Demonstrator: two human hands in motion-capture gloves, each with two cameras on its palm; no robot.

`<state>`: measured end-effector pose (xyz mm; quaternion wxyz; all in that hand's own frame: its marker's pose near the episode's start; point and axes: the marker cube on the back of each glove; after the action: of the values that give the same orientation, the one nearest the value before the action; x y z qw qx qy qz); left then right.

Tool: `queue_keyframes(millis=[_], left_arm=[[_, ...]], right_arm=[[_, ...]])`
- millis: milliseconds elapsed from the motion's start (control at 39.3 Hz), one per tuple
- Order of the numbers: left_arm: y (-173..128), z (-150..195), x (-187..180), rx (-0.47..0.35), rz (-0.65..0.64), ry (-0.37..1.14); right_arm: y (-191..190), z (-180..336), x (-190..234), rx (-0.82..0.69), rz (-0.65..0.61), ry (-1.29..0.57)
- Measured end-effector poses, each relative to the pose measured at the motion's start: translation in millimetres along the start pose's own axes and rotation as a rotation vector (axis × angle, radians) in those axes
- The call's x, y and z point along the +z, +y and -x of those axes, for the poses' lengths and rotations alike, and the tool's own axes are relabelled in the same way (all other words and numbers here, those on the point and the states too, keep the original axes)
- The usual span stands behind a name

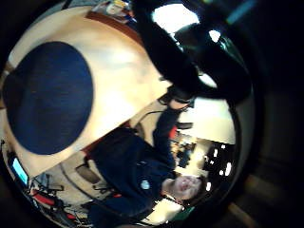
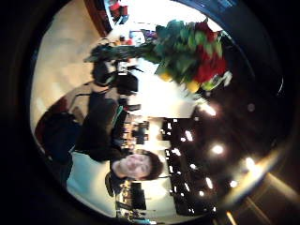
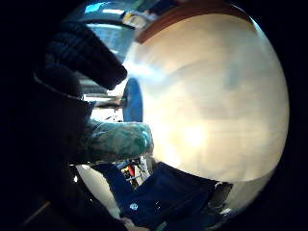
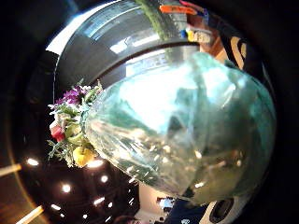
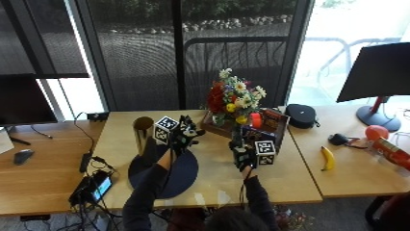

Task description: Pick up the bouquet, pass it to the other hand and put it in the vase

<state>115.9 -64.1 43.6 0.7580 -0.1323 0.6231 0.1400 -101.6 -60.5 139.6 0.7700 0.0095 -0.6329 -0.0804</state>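
Gripping bouquet [image 5: 234, 102] upright, right hand [image 5: 244, 155] fingers [image 3: 91, 50] around wrap

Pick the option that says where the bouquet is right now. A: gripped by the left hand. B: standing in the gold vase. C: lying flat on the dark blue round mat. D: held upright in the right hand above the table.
D: the right hand grips the bouquet by its wrapped stems, flowers up, while the left hand is raised and holds nothing, apart from it near the vase.

bouquet [image 5: 234, 98] – red, yellow, white | vase [image 5: 142, 134] – gold | mat [image 5: 164, 174] – navy
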Motion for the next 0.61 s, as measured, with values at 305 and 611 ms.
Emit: queue_keyframes(millis=[305, 611], left_arm=[[7, -36, 22, 0.075, 0.016, 0.105], [20, -59, 41, 0.133, -0.042, 0.117]], right_arm=[[20, 48, 98, 0.079, 0.145, -0.061], [51, 79, 157, 0.092, 0.28, -0.075]])
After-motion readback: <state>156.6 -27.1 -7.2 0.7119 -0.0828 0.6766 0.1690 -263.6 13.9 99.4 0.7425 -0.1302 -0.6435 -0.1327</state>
